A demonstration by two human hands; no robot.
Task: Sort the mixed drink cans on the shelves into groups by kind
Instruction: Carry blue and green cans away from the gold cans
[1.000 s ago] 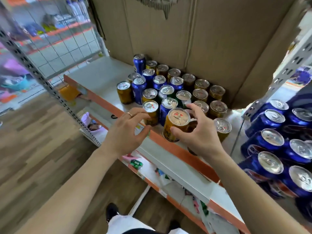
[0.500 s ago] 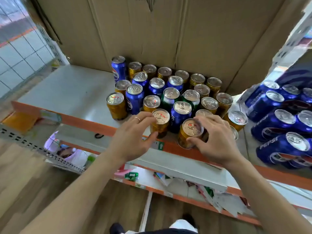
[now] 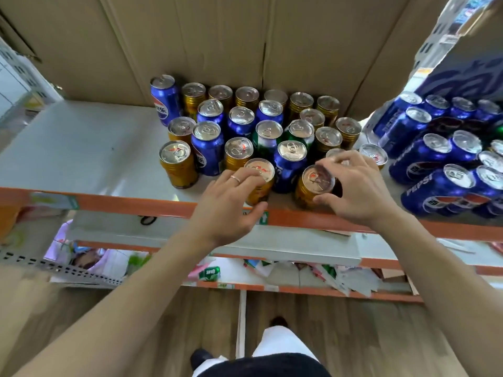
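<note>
Gold can point(image 3: 313, 182) gripped by curled right hand point(image 3: 359, 191); left hand point(image 3: 228, 205) clasps neighbouring gold can point(image 3: 262, 170).

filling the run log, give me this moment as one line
left hand grips left gold can | right hand grips right gold can | both at shelf front | mixed cans behind

Right hand point(image 3: 356, 191) hides most of a can point(image 3: 332, 153); blue cans point(image 3: 490, 176) cut off rightward.

a shop: orange-edged metal shelving point(image 3: 95, 202) stocked with massed drink cans point(image 3: 239, 123), cardboard backing point(image 3: 217, 36)
</note>
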